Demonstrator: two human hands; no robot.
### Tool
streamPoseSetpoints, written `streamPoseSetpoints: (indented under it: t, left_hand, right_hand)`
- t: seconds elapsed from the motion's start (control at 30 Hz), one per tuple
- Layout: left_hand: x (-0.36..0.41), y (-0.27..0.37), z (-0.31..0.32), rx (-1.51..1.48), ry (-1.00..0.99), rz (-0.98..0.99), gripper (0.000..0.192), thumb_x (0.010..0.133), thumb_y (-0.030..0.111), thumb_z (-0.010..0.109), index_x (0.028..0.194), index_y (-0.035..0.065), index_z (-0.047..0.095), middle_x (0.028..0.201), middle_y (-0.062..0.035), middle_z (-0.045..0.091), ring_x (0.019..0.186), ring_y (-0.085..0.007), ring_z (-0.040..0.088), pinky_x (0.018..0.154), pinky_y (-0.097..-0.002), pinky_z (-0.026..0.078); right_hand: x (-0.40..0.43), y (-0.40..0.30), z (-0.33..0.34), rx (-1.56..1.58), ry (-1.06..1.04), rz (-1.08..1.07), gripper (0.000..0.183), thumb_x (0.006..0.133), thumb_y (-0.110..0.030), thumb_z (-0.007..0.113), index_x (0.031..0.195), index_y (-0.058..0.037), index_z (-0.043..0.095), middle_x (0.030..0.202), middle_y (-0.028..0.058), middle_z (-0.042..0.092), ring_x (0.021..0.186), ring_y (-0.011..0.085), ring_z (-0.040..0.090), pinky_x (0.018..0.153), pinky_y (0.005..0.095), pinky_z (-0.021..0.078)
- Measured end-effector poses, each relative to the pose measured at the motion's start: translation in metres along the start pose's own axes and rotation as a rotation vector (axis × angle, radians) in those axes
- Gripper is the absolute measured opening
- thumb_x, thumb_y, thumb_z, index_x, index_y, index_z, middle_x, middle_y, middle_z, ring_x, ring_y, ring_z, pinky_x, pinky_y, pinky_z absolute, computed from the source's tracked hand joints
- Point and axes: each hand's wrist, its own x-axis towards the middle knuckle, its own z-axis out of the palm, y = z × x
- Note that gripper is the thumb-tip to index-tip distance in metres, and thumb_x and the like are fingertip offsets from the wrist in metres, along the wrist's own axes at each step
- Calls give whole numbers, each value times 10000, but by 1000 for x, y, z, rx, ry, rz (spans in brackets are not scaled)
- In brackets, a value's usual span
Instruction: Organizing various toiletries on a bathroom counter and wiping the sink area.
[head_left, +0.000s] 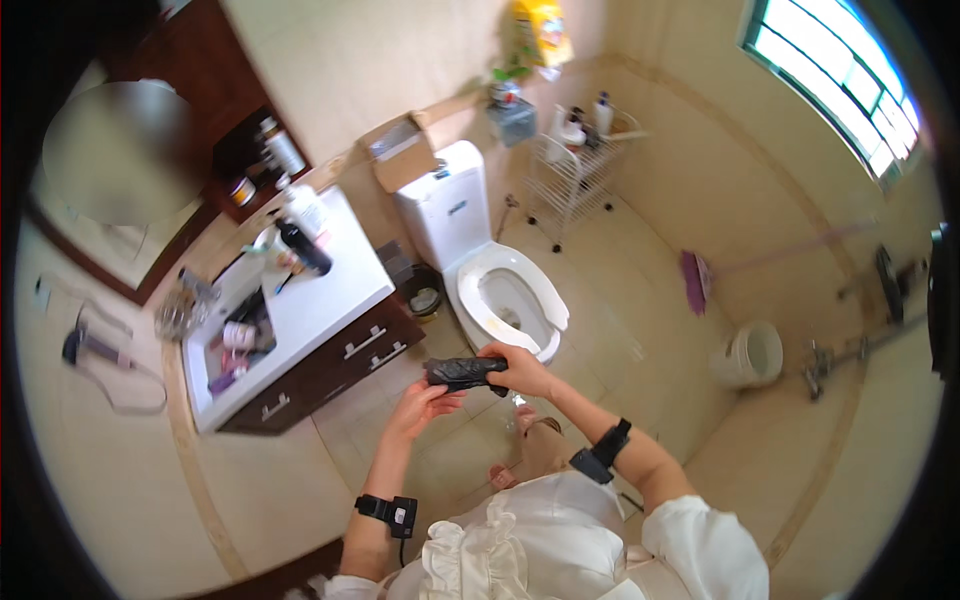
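Note:
A roll of black plastic bags (461, 373) lies level between my two hands, in front of the toilet (514, 296). My right hand (521, 369) grips its right end, thumb and fingers closed around it. At the other end, my left hand (427, 405) touches the underside and edge with thumb and fingertips, its other fingers partly spread. The toilet seat is down and the lid of the bowl is not over it. Beside the toilet, a small dark waste bin (424, 300) stands against the vanity cabinet.
At left, a white countertop (352, 277) holds bottles, and its sink (196, 367) contains several items. A cardboard box (401, 161) rests on the toilet tank. Farther right are a wheeled wire rack (577, 180), a purple broom head (695, 282) and a white bucket (750, 356).

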Motion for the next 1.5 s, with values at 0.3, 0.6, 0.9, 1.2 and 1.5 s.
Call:
streamPoseSetpoints:
  t: [0.3,0.6,0.9,1.2,1.5]
  left_hand:
    - [49,6,70,-347,32,-91,324,947,278,538,1176,50,529,1099,-150,647,847,-203,670,654,-267,557]
    - [159,-27,143,-304,226,73,228,939,183,577,1069,-4,562,930,-87,637,738,-157,652,611,-253,559]
    - [204,-3,170,-230,309,104,215,927,102,581,1100,-20,544,998,-93,614,824,-183,646,740,-288,571]
    - [289,58,152,106,115,-47,307,921,114,590,1178,-44,530,1027,-120,636,877,-214,665,800,-305,561]
    - [392,72,152,-102,152,-7,301,923,117,580,1178,-39,542,1101,-181,634,956,-239,646,846,-334,545]
  right_hand:
    - [-14,-1,-60,-602,171,-264,421,714,28,565,1115,-102,565,1022,127,624,977,319,593,864,414,468]
    - [-47,52,-226,177,-50,218,484,842,-72,670,1308,-67,536,978,62,669,779,124,666,727,271,553]
    - [-15,80,-282,611,-99,442,365,891,-96,631,1224,35,559,1006,126,661,819,180,682,741,285,586]
    - [39,81,-343,457,-12,497,369,841,-130,681,1151,55,608,903,126,677,738,160,665,691,276,573]
    - [73,110,-474,498,364,525,332,856,-83,643,1151,60,585,911,126,658,748,174,661,691,284,573]
